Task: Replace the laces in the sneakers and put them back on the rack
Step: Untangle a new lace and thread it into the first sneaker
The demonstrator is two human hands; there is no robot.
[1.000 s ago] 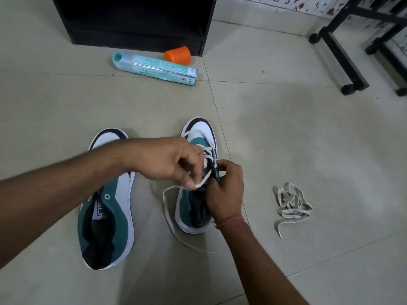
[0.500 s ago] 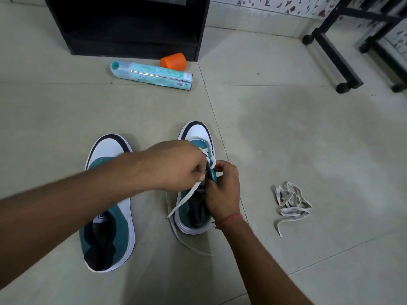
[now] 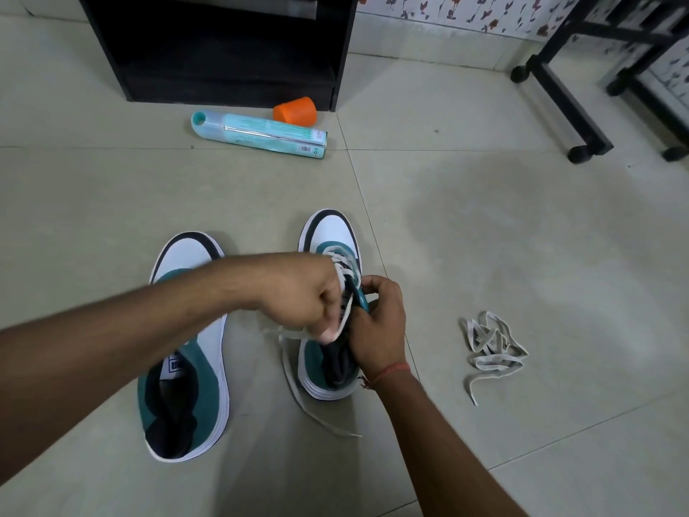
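Observation:
Two white, teal and black sneakers stand on the tiled floor. The left sneaker (image 3: 208,337) has no lace and my left forearm crosses over it. The right sneaker (image 3: 330,233) is partly laced near the toe with a white lace (image 3: 298,389) whose loose end trails on the floor. My left hand (image 3: 302,292) pinches a strand of this lace over the shoe's opening. My right hand (image 3: 380,326) grips the teal eyelet side of the right sneaker. A loose bundled white lace (image 3: 488,345) lies on the floor to the right.
A black rack (image 3: 231,69) stands at the back. In front of it lie a teal spray can (image 3: 261,134) and an orange cap (image 3: 296,110). Black furniture legs on castors (image 3: 574,117) stand at the back right.
My left hand has pulled the lace strand down and back toward me. The right hand stays on the shoe. The camera has tilted up a little.

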